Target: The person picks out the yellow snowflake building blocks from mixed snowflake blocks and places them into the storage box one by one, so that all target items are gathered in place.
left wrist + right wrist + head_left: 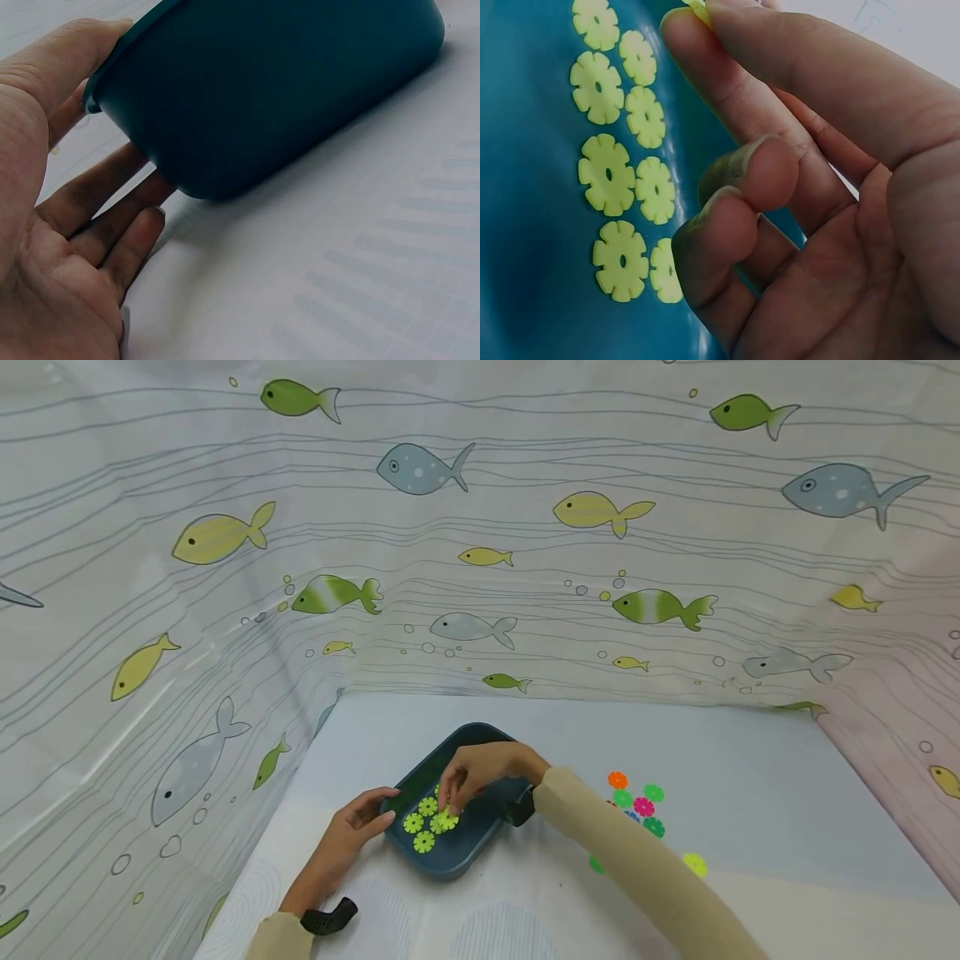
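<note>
A dark teal tub [450, 865] stands on the table, with several yellow-green notched plastic discs [423, 841] lying in two rows on its floor. My left hand [351, 827] holds the tub's left end, thumb on the rim and the other fingers along the outer wall [247, 97]. Over the tub's inside is my right hand [480, 770]. Its thumb and index finger pinch one yellow-green disc [699, 10], mostly hidden by the fingertips in the right wrist view. The remaining fingers of that hand curl in toward the palm, beside the rows of discs [606, 174].
Right of the tub, loose discs lie on the table: orange [617, 780], pink [643, 807], green [654, 827] and others, some overlapping. A yellow-green disc [695, 863] lies apart, near the right forearm. Fish-patterned sheeting [480, 527] walls the table at the back and sides.
</note>
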`<state>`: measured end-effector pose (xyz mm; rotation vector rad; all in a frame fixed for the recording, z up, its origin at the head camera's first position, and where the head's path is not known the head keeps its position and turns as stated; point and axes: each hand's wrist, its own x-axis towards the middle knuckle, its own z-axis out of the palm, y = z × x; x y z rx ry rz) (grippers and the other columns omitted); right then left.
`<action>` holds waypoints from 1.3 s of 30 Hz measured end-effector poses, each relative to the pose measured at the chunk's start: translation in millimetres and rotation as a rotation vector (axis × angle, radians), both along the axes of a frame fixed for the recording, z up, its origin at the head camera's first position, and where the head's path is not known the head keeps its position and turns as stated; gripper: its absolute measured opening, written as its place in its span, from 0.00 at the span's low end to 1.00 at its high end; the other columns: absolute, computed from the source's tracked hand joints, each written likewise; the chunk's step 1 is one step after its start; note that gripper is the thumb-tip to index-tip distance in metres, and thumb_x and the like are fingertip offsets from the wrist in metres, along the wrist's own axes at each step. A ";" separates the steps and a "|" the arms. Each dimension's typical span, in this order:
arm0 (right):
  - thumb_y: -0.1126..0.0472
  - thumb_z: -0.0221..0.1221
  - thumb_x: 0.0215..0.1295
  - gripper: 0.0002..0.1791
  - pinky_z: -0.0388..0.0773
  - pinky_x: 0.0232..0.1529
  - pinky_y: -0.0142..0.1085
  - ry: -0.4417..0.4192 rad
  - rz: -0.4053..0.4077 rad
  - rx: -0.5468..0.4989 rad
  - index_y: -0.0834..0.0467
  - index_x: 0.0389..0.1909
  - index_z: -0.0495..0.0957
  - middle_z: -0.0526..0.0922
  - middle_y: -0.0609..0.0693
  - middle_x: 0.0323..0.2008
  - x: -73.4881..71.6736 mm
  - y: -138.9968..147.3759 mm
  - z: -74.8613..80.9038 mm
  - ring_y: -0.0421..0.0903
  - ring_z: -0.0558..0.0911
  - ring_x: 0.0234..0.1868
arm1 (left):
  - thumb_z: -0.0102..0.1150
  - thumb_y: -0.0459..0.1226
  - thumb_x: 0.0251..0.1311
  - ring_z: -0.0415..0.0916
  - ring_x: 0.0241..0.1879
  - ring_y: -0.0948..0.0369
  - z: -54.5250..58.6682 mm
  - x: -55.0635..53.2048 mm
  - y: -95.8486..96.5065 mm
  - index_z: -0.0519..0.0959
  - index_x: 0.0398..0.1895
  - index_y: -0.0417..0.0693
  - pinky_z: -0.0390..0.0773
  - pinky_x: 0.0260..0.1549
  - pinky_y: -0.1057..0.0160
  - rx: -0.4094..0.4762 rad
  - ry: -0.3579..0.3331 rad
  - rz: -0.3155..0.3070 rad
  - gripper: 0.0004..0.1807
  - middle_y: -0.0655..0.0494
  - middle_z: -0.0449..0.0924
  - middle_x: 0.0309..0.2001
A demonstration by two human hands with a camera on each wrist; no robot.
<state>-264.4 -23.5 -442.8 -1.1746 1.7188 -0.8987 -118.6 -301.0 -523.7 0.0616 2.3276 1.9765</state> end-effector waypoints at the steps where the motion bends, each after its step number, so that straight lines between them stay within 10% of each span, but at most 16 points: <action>1: 0.62 0.69 0.66 0.07 0.67 0.27 0.33 -0.004 0.001 0.001 0.53 0.44 0.90 0.90 0.48 0.37 0.0 -1.0 -1.8 0.68 0.74 0.39 | 0.65 0.41 0.70 0.53 0.77 0.52 0.2 0.3 0.1 0.75 0.68 0.49 0.66 0.60 0.76 -0.001 0.000 -0.001 0.25 0.53 0.67 0.73; 23: 0.62 0.69 0.66 0.07 0.70 0.30 0.43 -0.059 -0.061 0.000 0.54 0.44 0.90 0.90 0.51 0.37 -5.1 -11.5 -6.4 0.69 0.73 0.39 | 0.64 0.40 0.70 0.52 0.78 0.51 1.2 1.5 -0.7 0.75 0.68 0.50 0.65 0.61 0.77 -0.006 0.021 -0.013 0.24 0.52 0.67 0.73; 39: 0.64 0.69 0.66 0.08 0.74 0.28 0.29 -0.005 0.047 0.080 0.58 0.45 0.89 0.90 0.48 0.37 4.7 -22.8 -22.6 0.38 0.77 0.28 | 0.64 0.41 0.70 0.51 0.78 0.51 0.9 0.0 -1.4 0.74 0.69 0.49 0.65 0.62 0.75 -0.004 0.016 -0.019 0.25 0.51 0.67 0.74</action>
